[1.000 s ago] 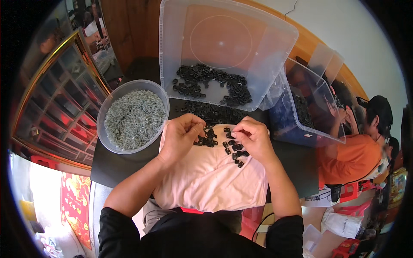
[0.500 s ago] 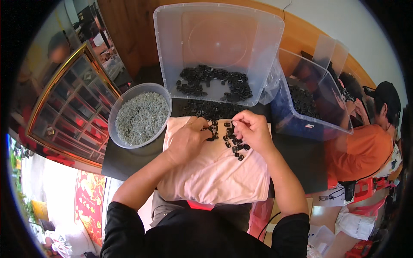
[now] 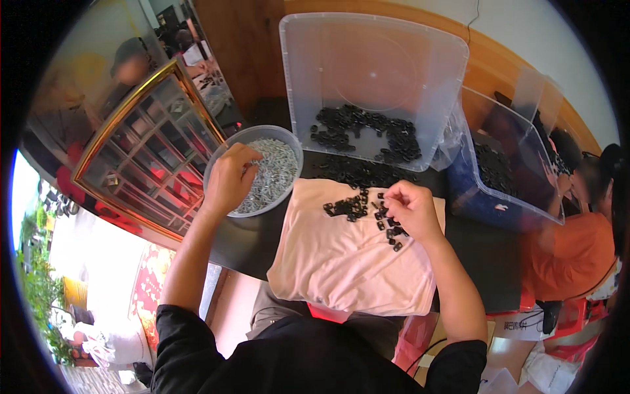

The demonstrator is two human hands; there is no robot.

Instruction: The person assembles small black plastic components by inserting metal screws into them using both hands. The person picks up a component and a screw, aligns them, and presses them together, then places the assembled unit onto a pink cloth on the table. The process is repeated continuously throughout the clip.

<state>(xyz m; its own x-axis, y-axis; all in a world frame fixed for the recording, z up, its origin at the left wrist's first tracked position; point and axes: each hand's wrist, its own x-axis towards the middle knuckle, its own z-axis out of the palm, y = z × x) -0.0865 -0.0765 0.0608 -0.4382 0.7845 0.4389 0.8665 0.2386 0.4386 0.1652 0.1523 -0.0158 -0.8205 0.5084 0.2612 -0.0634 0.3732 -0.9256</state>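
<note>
My left hand (image 3: 230, 178) reaches into a round clear bowl (image 3: 223, 157) filled with small silvery metal parts (image 3: 272, 174), fingers curled down among them. My right hand (image 3: 408, 209) rests on a pale pink cloth (image 3: 348, 262), fingertips pinched on a small black part. A loose cluster of small black parts (image 3: 354, 207) lies on the cloth just left of that hand. Whether the left hand grips any silvery parts is hidden by its fingers.
A tilted clear plastic bin (image 3: 374, 72) with many black parts (image 3: 364, 131) stands behind the cloth. A second clear bin (image 3: 505, 177) sits to the right, beside a person in an orange top (image 3: 564, 256). A gold-framed glass cabinet (image 3: 141, 151) stands on the left.
My left hand left the black parts on the cloth and moved left into the bowl of silvery parts. My right hand stayed on the cloth.
</note>
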